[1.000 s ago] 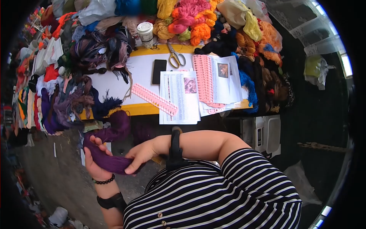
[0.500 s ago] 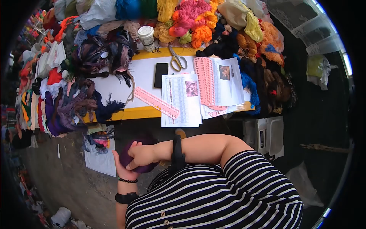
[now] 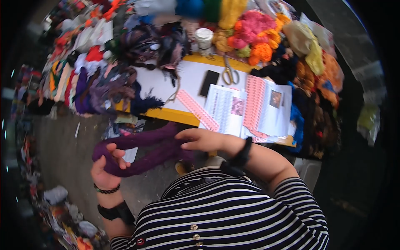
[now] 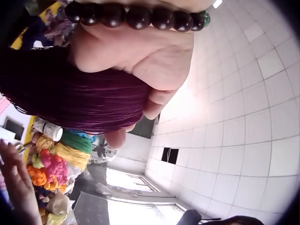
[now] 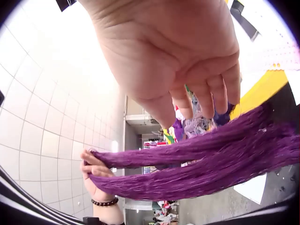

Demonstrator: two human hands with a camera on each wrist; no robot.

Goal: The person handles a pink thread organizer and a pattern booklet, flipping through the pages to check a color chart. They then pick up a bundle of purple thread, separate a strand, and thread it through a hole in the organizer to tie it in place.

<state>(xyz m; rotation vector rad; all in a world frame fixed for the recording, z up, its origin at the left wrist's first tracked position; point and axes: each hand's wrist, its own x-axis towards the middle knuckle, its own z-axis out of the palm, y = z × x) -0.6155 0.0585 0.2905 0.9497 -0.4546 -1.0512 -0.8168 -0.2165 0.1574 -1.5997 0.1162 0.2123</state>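
A skein of purple yarn point(image 3: 146, 164) is stretched into a long loop below the table's front edge. The left hand point(image 3: 109, 170) has its fingers curled through the loop's left end; in the left wrist view the yarn point(image 4: 89, 101) lies across that palm point(image 4: 140, 61). At the loop's other end, the right hand point(image 3: 208, 141) is held over the strands with fingers extended. The right wrist view shows this hand point(image 5: 173, 61) with relaxed fingers and nothing gripped, the purple strands point(image 5: 187, 164) passing beyond its fingertips.
On the table point(image 3: 166, 114) lie pink perforated cards point(image 3: 198, 110), printed sheets point(image 3: 227, 102), a phone point(image 3: 208, 83) and scissors point(image 3: 228, 75). A lidded cup point(image 3: 204, 41) stands behind, among heaps of colored yarn point(image 3: 255, 29).
The hands, together around the bunched yarn half a second ago, have moved apart. The yarn is now drawn out into a loop, and the right hand has shifted rightward. The head view has turned.
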